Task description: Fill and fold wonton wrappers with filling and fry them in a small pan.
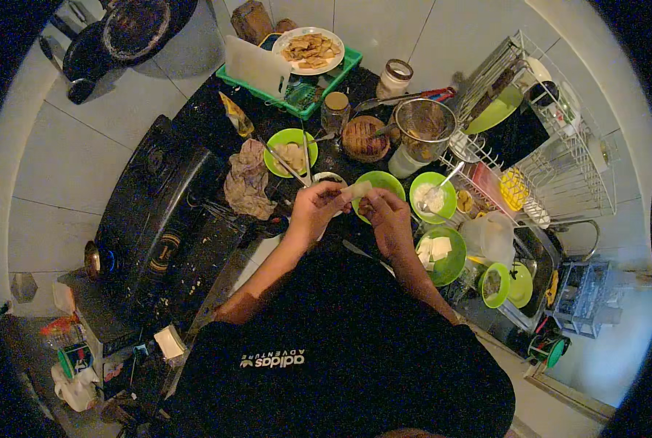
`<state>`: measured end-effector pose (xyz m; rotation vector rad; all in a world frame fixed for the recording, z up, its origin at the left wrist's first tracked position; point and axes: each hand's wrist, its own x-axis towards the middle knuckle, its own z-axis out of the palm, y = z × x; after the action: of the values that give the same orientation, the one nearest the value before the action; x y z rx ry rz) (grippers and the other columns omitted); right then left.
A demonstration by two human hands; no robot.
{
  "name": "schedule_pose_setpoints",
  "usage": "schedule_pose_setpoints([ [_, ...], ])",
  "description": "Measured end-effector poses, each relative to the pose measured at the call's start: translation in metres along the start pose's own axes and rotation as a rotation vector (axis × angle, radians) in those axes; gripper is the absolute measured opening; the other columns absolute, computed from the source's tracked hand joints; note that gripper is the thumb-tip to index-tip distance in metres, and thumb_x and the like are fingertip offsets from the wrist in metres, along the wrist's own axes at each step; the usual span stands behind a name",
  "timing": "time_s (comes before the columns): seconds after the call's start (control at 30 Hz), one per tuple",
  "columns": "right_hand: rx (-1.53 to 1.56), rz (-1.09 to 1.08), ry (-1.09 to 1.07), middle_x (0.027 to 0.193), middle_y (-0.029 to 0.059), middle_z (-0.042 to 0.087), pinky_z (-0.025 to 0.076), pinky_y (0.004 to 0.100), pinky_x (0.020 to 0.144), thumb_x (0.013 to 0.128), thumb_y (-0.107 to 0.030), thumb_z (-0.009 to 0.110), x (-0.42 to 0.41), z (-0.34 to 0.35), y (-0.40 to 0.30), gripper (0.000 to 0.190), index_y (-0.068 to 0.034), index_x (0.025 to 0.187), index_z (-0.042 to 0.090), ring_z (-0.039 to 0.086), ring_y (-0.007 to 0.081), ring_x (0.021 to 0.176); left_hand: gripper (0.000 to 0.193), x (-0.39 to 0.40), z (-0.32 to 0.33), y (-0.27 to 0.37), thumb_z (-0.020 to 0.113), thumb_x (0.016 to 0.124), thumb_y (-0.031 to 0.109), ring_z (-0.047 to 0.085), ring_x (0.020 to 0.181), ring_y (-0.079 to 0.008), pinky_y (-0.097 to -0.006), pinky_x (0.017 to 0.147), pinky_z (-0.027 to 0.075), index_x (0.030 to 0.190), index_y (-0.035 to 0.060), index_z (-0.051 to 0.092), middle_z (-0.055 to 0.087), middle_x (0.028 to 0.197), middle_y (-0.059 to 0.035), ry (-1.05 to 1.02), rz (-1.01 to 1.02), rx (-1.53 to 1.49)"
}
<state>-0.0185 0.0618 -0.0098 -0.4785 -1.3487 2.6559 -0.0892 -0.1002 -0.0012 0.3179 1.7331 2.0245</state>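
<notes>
A small pale wrapper-like sheet (358, 190) is pinched between the fingertips of my left hand (319, 205) and my right hand (383, 214), above a green bowl (393, 183). Right of it, another green bowl (434, 178) holds white powder and a spoon. Nearer my right forearm, pale square sheets (440, 247) lie in a green bowl (453, 271). Beyond my left hand stands a green bowl (274, 138) with pale pieces and metal tongs (307, 156). A small white bowl (330, 177) is partly hidden behind my left hand.
A crumpled cloth (247, 183) lies left of the bowls, beside the black gas stove (156, 230). At the back, a plate of browned strips (310, 50) rests on a green basket (304, 113). A strainer (424, 121), wire dish rack (567, 180) and sink (545, 257) are right; a knife (357, 249) lies near my body.
</notes>
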Motion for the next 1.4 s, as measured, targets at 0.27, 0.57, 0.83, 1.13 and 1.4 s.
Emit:
schedule_pose_setpoints([
  [0.27, -0.325, -0.066, 0.007, 0.094, 0.007, 0.068, 0.054, 0.0271, 0.075, 0.093, -0.016, 0.066, 0.008, 0.002, 0.003, 0.02, 0.002, 0.101, 0.068, 0.065, 0.0138, 0.082, 0.018, -0.001, -0.009, 0.001, 0.065, 0.09, 0.005, 0.066, 0.083, -0.0146, -0.029, 0.08, 0.056, 0.105, -0.0052, 0.064, 0.068, 0.097, -0.0088, -0.082, 0.079, -0.026],
  [0.57, -0.445, -0.089, -0.026, 0.093, 0.0063, 0.068, 0.051, 0.0258, 0.076, 0.093, -0.017, 0.065, 0.008, 0.02, 0.005, 0.022, 0.003, 0.1, 0.068, 0.064, 0.0126, 0.082, 0.025, -0.006, -0.026, 0.022, 0.07, 0.09, 0.021, 0.062, 0.078, -0.0075, -0.023, 0.071, 0.05, 0.1, -0.0015, 0.07, 0.069, 0.086, -0.0027, -0.064, 0.126, 0.179],
  [0.83, -0.629, -0.057, -0.1, 0.09, 0.0045, 0.067, 0.048, 0.0246, 0.074, 0.092, -0.015, 0.066, 0.016, 0.039, 0.008, 0.02, 0.004, 0.1, 0.067, 0.06, 0.0116, 0.077, 0.025, -0.006, -0.053, 0.026, 0.071, 0.089, 0.022, 0.062, 0.078, -0.0081, -0.0244, 0.07, 0.05, 0.098, -0.0012, 0.07, 0.069, 0.086, -0.0046, -0.077, 0.221, 0.356],
  [1.13, -0.461, -0.023, -0.12, 0.087, 0.0053, 0.067, 0.048, 0.0247, 0.071, 0.091, -0.011, 0.064, 0.022, 0.073, 0.031, 0.017, 0.003, 0.099, 0.068, 0.06, 0.0114, 0.075, 0.024, -0.005, -0.099, 0.014, 0.07, 0.089, 0.022, 0.062, 0.075, -0.0085, -0.0247, 0.068, 0.05, 0.095, -0.0013, 0.07, 0.069, 0.086, -0.0053, -0.067, 0.177, 0.278],
  [1.4, -0.535, -0.02, -0.122, 0.085, 0.0053, 0.068, 0.048, 0.0232, 0.069, 0.09, -0.009, 0.066, 0.03, 0.102, 0.051, 0.014, 0.003, 0.098, 0.068, 0.061, 0.0102, 0.074, 0.024, -0.009, -0.133, 0.026, 0.071, 0.089, 0.022, 0.063, 0.076, -0.0085, -0.0238, 0.068, 0.05, 0.093, -0.0015, 0.069, 0.069, 0.083, -0.0052, -0.068, 0.253, 0.424],
])
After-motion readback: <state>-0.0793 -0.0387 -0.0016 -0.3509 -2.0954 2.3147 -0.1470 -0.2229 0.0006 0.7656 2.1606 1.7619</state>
